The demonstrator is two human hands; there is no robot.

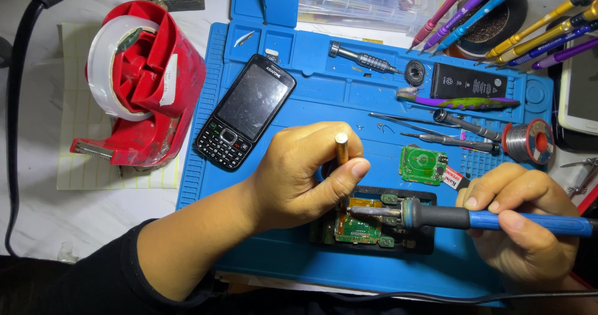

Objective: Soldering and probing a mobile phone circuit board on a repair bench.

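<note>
Nearest me, my left hand point(305, 178) pinches a thin brass-tipped tool point(341, 148) upright over the opened phone body point(374, 228) on the blue repair mat point(324, 97). My right hand point(520, 218) is closed around the blue soldering iron point(492, 219), its tip resting at the green circuit board point(358, 228). I judge soldering is mid-way: the board lies exposed, while a small round board point(423, 164) waits beyond, unfitted. A black keypad phone point(244, 112) lies far left.
</note>
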